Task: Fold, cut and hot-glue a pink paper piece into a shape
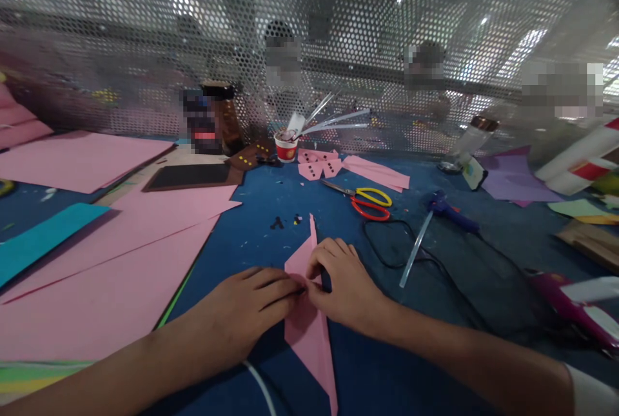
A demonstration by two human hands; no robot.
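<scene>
Blue surface [232, 235]: mesh [358, 35] stands along far edge, limits reach that way. Pink sheets [97, 319] take up most of left side; their slanted right edge runs near left wrist, little room there. Middle strip of surface shows bare blue between sheets and hands; right side tighter, black cord [438, 267] loops just beyond right hand.

Folded paper [309, 338], pink, lies lengthwise mid-surface toward near edge, narrow tip pointing to far edge, under both hands.

Left hand [261, 303]: forearm in from near left corner, across sheets; back of hand up, fingers bent, tips on paper's middle. Thumb hidden, can't tell if grasping. Right hand [343, 280]: forearm in from near right corner, wrist low, fingers curled, thumb and index tips close together at paper, can't tell if pinched. Both hands' tips nearly meet; anything between too dark.

Blue glue gun [452, 214] right of center, well apart from right hand. Scissors [356, 195] beyond right hand, toward far edge. Cup [286, 148] near far edge, by mesh. Black scraps [277, 223] left of paper's tip.
</scene>
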